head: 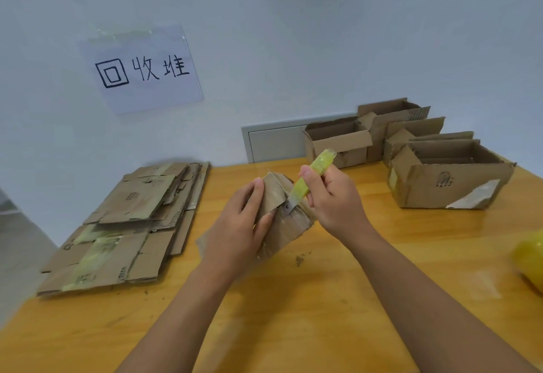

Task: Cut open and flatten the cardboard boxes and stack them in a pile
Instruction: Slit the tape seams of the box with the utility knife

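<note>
At table centre | left hand (239, 222) grips box (289, 227) | right hand (330, 196) grips knife (305, 186), blade seemingly touching box

Lighting: bright, even, diffuse; source not visible. Shadows: soft, faint, under the flattened cardboard pile (126, 225). Glare: mild sheen on desk (323, 314). Distortion: wide-angle bowing at edges. Focus: yellow object (529, 258) at right edge blurred; overall slightly soft.

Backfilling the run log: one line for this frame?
step: cutting | left hand: holds small brown cardboard box | right hand: grips yellow-green utility knife, blade on box | flattened cardboard pile: table left
</note>
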{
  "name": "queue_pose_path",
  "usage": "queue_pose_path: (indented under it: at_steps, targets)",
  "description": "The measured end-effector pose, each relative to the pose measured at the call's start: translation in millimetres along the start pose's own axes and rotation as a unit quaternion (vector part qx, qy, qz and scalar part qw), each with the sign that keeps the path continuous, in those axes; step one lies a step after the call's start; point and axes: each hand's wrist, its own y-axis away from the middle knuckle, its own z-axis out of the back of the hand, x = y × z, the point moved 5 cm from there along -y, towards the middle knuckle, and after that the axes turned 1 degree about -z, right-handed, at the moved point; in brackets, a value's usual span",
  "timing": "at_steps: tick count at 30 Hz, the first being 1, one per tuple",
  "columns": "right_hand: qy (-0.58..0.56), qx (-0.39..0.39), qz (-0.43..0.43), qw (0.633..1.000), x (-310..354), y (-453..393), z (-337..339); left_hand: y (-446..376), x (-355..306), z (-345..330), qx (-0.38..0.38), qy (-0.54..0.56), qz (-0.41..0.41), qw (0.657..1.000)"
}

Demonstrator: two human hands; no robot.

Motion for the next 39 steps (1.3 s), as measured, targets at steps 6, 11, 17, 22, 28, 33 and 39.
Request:
queue_pose_path:
  at_steps: [6, 11, 17, 22, 28, 33, 39]
  targets:
    - [0.045, 0.0, 0.028, 0.999, 13, -14, -11, 5, 3, 1, -0.012, -0.006, 0.005, 1.0]
    - [0.039, 0.007, 0.018, 0.999, 17, -26, -19, 7, 2, 2, -0.021, -0.011, 0.004, 1.0]
    - [0.03, 0.018, 0.011, 0.999, 24, -33, -26, 10, 2, 3, -0.03, -0.026, 0.006, 0.999]
    - [0.039, 0.05, 0.064, 0.996, 36, -36, -30, 10, 5, 6, -0.035, -0.027, 0.02, 0.999]
    - [0.032, 0.044, 0.088, 0.995, 38, -32, -28, 9, 7, 5, -0.032, -0.023, 0.009, 0.999]
    - [0.046, 0.055, 0.086, 0.994, 40, -37, -30, 10, 9, 5, -0.03, -0.02, 0.005, 0.999]
    - [0.07, 0.085, 0.081, 0.991, 44, -48, -42, 12, 11, 6, -0.039, -0.017, 0.007, 0.999]
